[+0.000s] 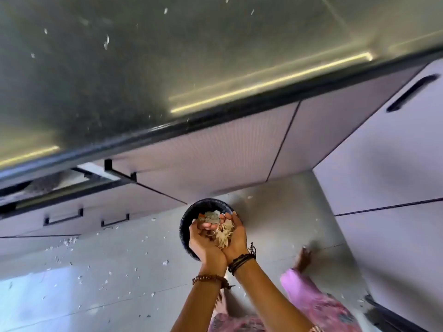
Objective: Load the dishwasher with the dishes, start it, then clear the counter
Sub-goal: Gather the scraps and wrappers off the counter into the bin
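Observation:
My left hand [205, 239] and my right hand [236, 236] are pressed together side by side, cupped, low over the floor. Together they hold a heap of pale food scraps [223, 233] and bits of paper. Directly beneath them is a round black bin [188, 220], its rim showing around my fingers. The dark speckled counter [119, 80] fills the upper part of the view, with a few small white scraps scattered on it. No dishes or dishwasher are visible.
White crumbs litter the grey floor tiles [72, 271] to the left. Pale drawer fronts [215, 152] run under the counter, one drawer [72, 180] standing slightly open at left. A tall cabinet [383, 152] stands at right. My bare foot [303, 257] is beside the bin.

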